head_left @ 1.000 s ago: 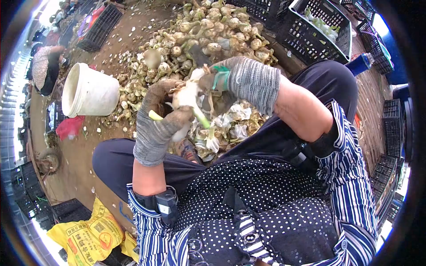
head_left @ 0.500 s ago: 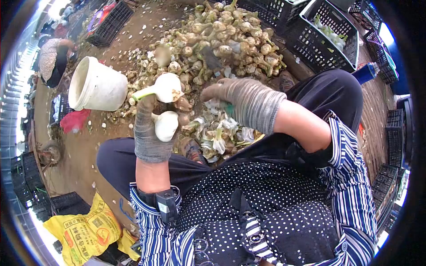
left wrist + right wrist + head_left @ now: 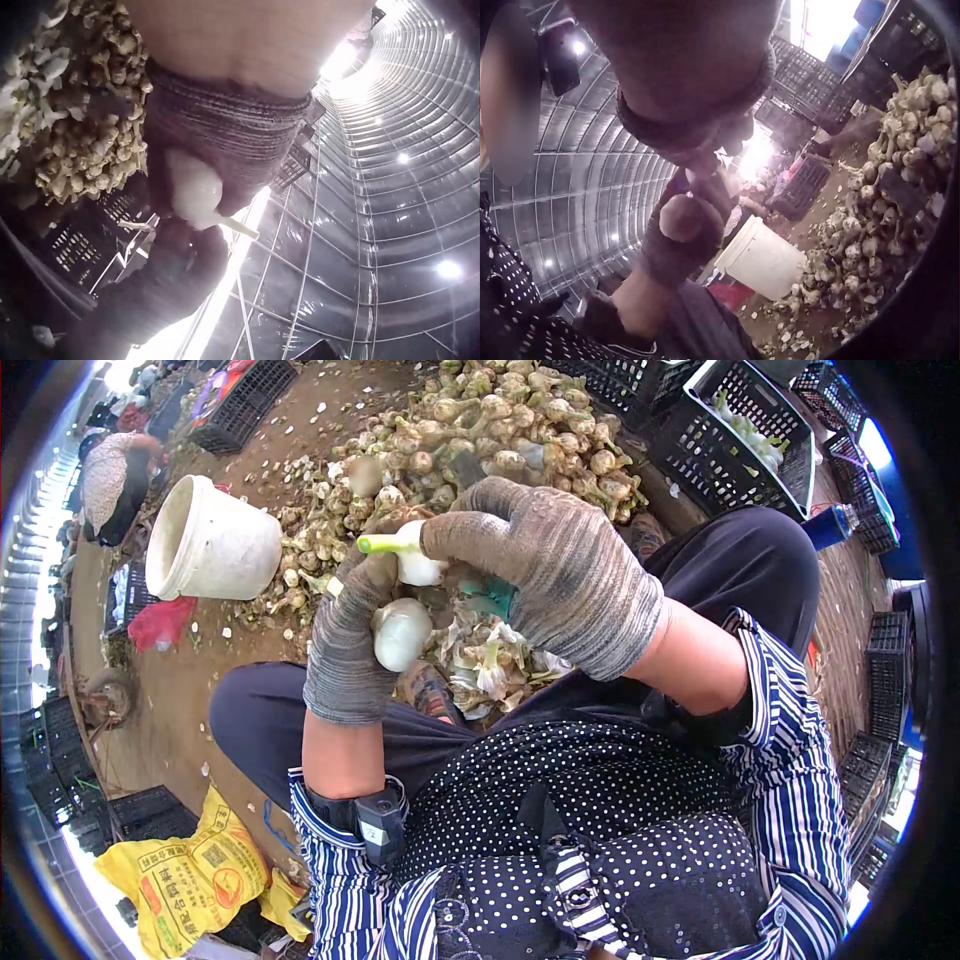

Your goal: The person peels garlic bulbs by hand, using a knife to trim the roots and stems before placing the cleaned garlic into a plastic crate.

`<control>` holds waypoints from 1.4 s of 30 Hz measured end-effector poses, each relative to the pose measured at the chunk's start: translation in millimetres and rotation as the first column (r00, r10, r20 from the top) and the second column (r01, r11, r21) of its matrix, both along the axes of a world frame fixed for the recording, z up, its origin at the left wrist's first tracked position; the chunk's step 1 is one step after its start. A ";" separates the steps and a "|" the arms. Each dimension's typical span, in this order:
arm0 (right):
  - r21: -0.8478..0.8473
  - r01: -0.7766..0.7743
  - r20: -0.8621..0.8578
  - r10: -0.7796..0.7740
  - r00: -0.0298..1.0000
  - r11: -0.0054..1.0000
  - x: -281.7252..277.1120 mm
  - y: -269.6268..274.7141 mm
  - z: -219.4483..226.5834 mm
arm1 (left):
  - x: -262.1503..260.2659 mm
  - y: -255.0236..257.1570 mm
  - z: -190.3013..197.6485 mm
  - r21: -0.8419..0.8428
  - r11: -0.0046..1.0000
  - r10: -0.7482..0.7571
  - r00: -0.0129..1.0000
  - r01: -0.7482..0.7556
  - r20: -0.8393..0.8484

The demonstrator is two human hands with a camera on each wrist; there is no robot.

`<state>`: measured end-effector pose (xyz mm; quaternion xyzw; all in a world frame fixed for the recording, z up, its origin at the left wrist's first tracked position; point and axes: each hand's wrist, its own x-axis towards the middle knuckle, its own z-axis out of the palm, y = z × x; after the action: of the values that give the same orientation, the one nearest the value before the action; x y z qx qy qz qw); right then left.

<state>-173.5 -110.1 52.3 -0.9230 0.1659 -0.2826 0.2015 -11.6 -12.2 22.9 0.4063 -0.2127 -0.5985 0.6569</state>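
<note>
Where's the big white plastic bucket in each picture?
Head: the big white plastic bucket is at the upper left.
Left wrist: not in it.
Right wrist: just right of and below the middle.
Shared landmark: the heap of round, brownish garlic bulbs, right of the bucket where both show.

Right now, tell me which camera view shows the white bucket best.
The head view: the white bucket shows there with nothing in front of it, its rim, outer wall and part of its inside visible. The right wrist view shows mainly its outer wall. The left wrist view does not show it.
</note>
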 end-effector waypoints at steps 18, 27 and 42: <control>0.010 -0.054 -0.024 0.054 0.998 0.999 0.8 2.2 3.0 | 1.1 -0.6 -1.1 -0.006 1.000 -0.029 0.994 0.028 -0.107; -0.054 -0.022 0.098 0.027 0.995 0.998 -3.1 -0.3 0.3 | 2.8 2.8 -3.5 -0.015 0.999 -0.049 0.965 0.047 -0.259; 0.126 -0.079 0.134 0.062 0.989 0.989 0.7 -2.6 -2.7 | -0.8 2.1 -4.4 0.031 0.999 0.049 0.887 -0.039 -0.459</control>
<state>-172.8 -112.7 49.6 -0.8929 0.1378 -0.3230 0.2819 -12.4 -10.1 18.5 0.2649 -0.0358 -0.6646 0.6977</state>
